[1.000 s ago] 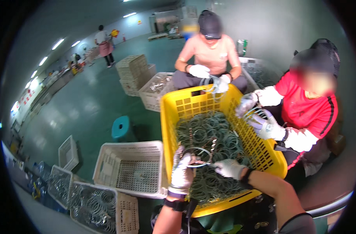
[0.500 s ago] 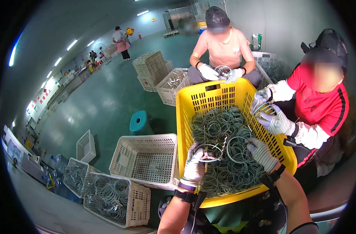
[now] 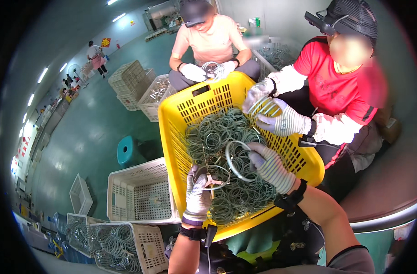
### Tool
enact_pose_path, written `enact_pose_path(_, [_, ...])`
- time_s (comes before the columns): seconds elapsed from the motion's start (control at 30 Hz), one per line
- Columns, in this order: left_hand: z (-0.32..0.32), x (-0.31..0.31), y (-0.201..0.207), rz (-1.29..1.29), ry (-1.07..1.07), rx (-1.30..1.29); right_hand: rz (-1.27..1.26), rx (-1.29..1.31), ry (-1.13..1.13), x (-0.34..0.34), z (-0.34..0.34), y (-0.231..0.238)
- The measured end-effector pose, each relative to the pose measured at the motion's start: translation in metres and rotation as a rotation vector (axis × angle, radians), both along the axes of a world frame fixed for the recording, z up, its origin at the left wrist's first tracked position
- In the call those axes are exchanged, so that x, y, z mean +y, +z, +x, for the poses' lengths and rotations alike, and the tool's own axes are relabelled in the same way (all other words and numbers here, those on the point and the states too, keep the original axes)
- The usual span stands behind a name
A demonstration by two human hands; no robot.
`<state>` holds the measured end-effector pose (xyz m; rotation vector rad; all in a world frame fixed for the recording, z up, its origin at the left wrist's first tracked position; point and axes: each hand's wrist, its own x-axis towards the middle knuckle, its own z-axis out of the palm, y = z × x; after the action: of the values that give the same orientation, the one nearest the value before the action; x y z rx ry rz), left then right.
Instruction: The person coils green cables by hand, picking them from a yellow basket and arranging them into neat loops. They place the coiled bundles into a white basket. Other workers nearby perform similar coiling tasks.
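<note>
Matt, ribbed knit cloth covers the left hand (image 3: pixel 197 200) and right hand (image 3: pixel 273 169)! Smooth, pale metal gleams on the plain ring (image 3: pixel 228 160); the spoked ring's hub (image 3: pixel 212 181) looks coppery. Duller grey metal in the pile (image 3: pixel 236 196). Glossy plastic basket (image 3: pixel 169 137), matt plastic crate (image 3: pixel 140 182), smooth plastic stool (image 3: pixel 135 157), and a slick, shiny floor (image 3: pixel 89 132)!

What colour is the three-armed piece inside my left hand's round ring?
The piece looks pinkish, clearest in the head view.
</note>
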<state>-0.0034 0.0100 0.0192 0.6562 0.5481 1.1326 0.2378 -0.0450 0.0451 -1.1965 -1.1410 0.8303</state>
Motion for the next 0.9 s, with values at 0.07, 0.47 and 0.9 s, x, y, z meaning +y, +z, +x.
enact_pose_path(0.07, [0.007,-0.006,-0.005,0.109,-0.148,0.054,-0.096,-0.121,-0.032,0.004,-0.005,-0.004])
enact_pose_path(0.47, [0.004,-0.016,-0.019,0.011,-0.347,0.105,-0.336,0.211,0.242,0.002,-0.014,-0.013])
enact_pose_path(0.9, [-0.002,-0.018,-0.012,0.006,-0.293,0.258,-0.278,-0.452,0.172,0.005,-0.023,-0.031])
